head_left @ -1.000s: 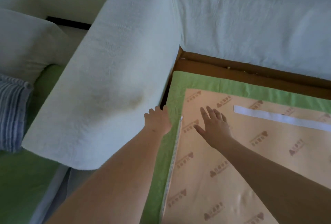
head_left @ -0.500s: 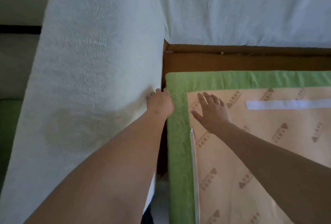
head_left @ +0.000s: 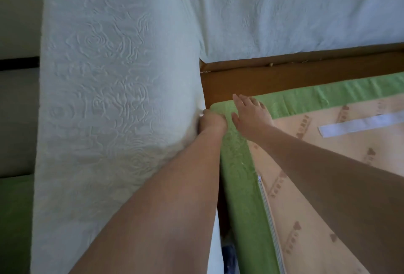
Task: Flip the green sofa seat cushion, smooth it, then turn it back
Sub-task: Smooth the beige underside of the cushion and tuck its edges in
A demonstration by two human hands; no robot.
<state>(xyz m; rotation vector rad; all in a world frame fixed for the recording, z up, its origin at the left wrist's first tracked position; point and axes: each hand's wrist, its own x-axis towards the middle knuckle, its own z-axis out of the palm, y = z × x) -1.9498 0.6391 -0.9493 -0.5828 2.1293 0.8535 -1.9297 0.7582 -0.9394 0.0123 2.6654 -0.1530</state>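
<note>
The green seat cushion (head_left: 239, 186) lies underside up on the sofa base. Its peach printed backing (head_left: 306, 186), a zipper (head_left: 269, 214) and a white strip (head_left: 360, 123) face me. My left hand (head_left: 213, 121) is at the cushion's far left corner. Its fingers curl down over the green edge into the gap beside the white armrest (head_left: 120, 109), and the fingertips are hidden. My right hand (head_left: 251, 116) lies flat, fingers spread, on the green border of that same corner.
The white textured backrest (head_left: 295, 11) stands behind the cushion. A strip of the brown sofa base (head_left: 251, 76) shows between them. Another green seat (head_left: 15, 219) lies left of the armrest. A dark narrow gap runs along the cushion's left side.
Both hands have slid forward along the cushion's left side to its far corner. My right hand moved off the peach backing onto the green border. The view has closed in on the corner.
</note>
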